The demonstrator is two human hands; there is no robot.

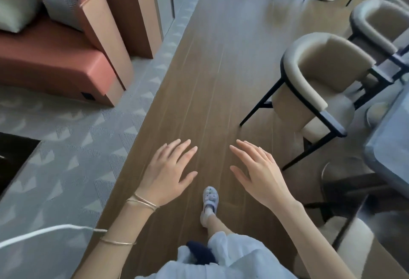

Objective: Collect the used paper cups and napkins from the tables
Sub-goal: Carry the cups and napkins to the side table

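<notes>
My left hand (168,174) and right hand (259,174) are empty, fingers (188,155) spread, and no paper cups or napkins show, even on the table (389,152), light, crushable things I'd pinch gently at the rim.

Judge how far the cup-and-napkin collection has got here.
Done: nothing visibly collected. In hand: nothing; the left hand and right hand are open and empty above the wood floor. Left: seemingly all of it; no cups or napkins show, and the table beside the chair is only partly in view.
</notes>
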